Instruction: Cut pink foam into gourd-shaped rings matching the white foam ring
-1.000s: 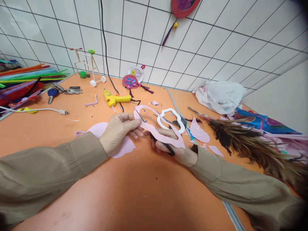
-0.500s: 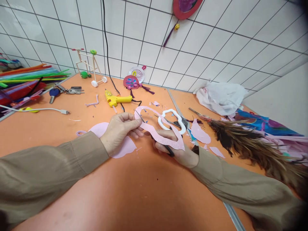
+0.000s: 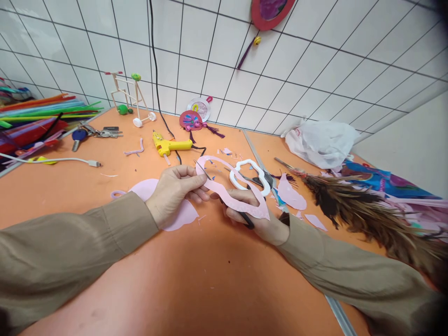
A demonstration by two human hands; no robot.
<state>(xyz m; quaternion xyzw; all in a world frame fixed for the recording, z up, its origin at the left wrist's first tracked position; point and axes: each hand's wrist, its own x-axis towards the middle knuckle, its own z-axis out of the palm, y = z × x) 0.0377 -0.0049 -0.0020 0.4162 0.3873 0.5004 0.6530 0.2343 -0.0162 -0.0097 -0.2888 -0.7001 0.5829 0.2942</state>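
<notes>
My left hand (image 3: 173,193) pinches the near edge of a pink foam cut-out (image 3: 229,195), a looped outline shape held above the orange table (image 3: 105,186). My right hand (image 3: 259,221) lies partly under that cut-out and is closed round the black handles of scissors (image 3: 241,215), whose thin blade points up-left to the foam by my left thumb. A flat pink foam piece (image 3: 175,212) rests on the table beneath my left hand. Just beyond the cut-out lies a white cloud-shaped outline (image 3: 250,175).
A yellow glue gun (image 3: 168,145) with black cord lies behind the hands. Keys (image 3: 94,133), a white cable (image 3: 52,160) and coloured sticks (image 3: 42,109) are at the left. A brown feather duster (image 3: 364,205), pink scraps (image 3: 290,193) and a white plastic bag (image 3: 324,140) sit on the right.
Both hands keep their hold almost unmoved. The pink cut-out has shifted only slightly between the frames.
</notes>
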